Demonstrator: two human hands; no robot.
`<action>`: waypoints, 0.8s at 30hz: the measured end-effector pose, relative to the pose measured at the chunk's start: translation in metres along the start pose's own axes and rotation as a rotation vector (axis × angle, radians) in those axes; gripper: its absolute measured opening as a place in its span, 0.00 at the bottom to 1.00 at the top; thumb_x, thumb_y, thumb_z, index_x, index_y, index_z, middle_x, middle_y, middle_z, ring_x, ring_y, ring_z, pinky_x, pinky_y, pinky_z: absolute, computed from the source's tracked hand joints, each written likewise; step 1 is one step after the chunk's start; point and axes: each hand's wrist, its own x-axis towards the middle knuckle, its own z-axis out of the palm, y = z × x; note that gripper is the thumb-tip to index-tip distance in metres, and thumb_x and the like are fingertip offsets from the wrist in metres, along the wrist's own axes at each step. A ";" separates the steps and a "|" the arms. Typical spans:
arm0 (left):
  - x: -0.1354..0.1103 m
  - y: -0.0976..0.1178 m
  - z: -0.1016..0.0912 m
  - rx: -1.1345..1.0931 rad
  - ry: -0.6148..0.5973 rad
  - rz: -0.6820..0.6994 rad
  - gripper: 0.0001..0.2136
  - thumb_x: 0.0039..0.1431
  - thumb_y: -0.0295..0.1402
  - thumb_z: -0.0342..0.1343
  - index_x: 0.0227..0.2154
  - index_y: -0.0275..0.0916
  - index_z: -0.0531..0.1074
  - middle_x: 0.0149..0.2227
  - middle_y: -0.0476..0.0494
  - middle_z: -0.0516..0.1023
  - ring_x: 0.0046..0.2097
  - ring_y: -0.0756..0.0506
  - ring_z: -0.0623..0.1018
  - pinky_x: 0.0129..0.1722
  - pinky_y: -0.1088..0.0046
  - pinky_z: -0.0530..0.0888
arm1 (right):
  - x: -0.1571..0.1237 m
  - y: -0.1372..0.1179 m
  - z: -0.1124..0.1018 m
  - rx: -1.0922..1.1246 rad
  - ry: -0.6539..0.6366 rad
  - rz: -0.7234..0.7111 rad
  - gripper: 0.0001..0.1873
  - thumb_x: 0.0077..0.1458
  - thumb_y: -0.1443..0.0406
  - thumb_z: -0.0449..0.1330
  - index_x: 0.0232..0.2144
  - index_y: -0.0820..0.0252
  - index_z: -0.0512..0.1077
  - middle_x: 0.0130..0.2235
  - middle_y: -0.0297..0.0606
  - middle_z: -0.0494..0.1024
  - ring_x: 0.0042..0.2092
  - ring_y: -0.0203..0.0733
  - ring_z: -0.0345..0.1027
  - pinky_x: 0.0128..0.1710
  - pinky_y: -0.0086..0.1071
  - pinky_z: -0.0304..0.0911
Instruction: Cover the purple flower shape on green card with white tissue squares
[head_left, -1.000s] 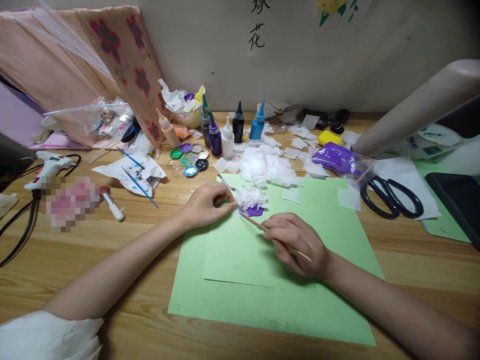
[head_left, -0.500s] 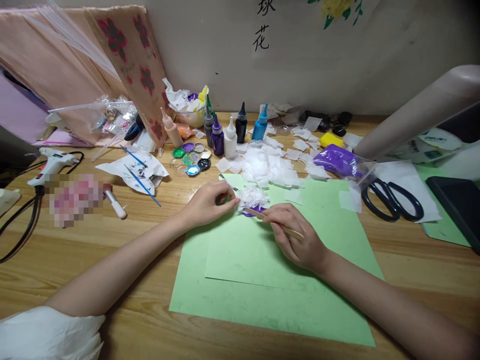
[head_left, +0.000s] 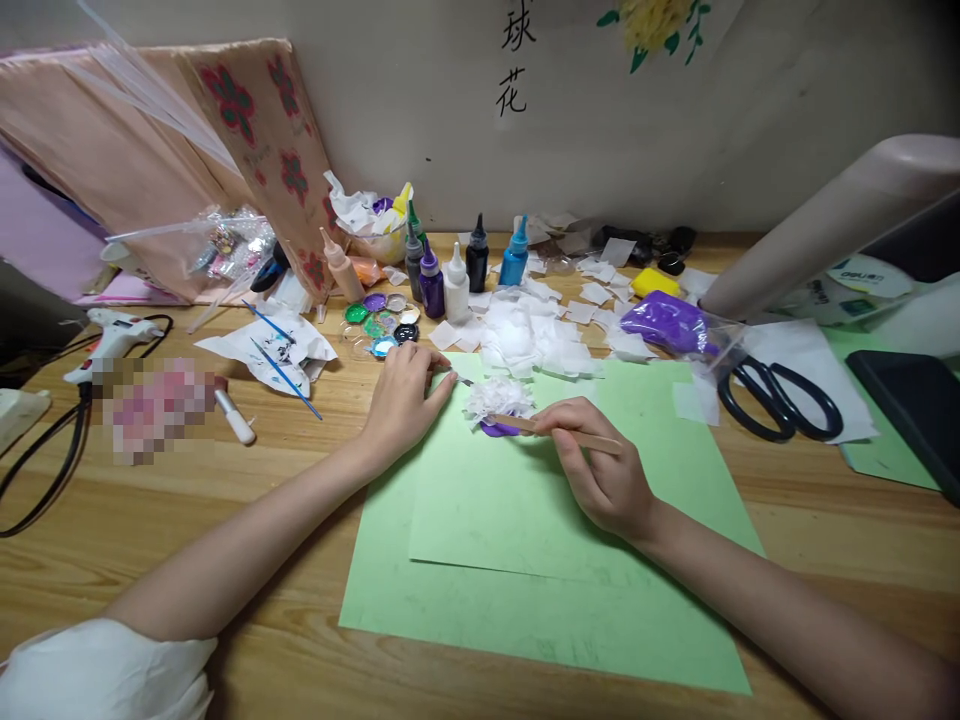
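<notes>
My right hand (head_left: 600,470) is closed round a thin wooden stick (head_left: 559,432), whose tip lies against a small purple clay disc (head_left: 499,428) topped with crumpled white tissue (head_left: 496,398). That disc sits on a green paper sheet (head_left: 540,570). My left hand (head_left: 403,400) rests at the sheet's upper left corner, fingers loosely curled, its fingertips on a small white tissue scrap (head_left: 450,372) just left of the tissue tuft. Whether it pinches the scrap is unclear.
A heap of white tissue squares (head_left: 536,335), several paint bottles (head_left: 450,275) and a paint palette (head_left: 379,322) lie behind the sheet. Black scissors (head_left: 780,395) and a bag of purple clay (head_left: 664,322) lie at the right. A glue gun (head_left: 112,335) and brushes (head_left: 281,360) lie at the left.
My right hand turned, so the stick now lies nearly level, pointing left at the disc. My left hand drew back a little to the left, away from the tissue tuft.
</notes>
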 end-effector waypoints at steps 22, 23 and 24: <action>-0.001 0.013 -0.015 -0.362 0.053 0.119 0.06 0.61 0.34 0.53 0.30 0.39 0.69 0.29 0.49 0.66 0.34 0.48 0.67 0.35 0.71 0.64 | -0.007 0.003 -0.003 0.071 0.234 -0.076 0.08 0.60 0.69 0.49 0.33 0.56 0.68 0.26 0.37 0.73 0.30 0.43 0.67 0.31 0.39 0.62; -0.004 0.019 -0.019 -0.427 0.021 0.130 0.07 0.61 0.35 0.54 0.30 0.39 0.70 0.28 0.49 0.66 0.34 0.48 0.67 0.35 0.71 0.64 | -0.006 0.004 -0.004 0.068 0.296 -0.064 0.08 0.60 0.67 0.48 0.32 0.56 0.67 0.24 0.35 0.71 0.28 0.43 0.66 0.31 0.40 0.60; -0.007 0.025 -0.021 -0.480 -0.049 0.142 0.07 0.60 0.36 0.55 0.29 0.39 0.71 0.27 0.49 0.66 0.33 0.48 0.67 0.35 0.71 0.65 | -0.006 0.005 -0.005 0.062 0.354 -0.050 0.09 0.60 0.66 0.48 0.31 0.56 0.67 0.22 0.34 0.69 0.26 0.43 0.65 0.31 0.40 0.59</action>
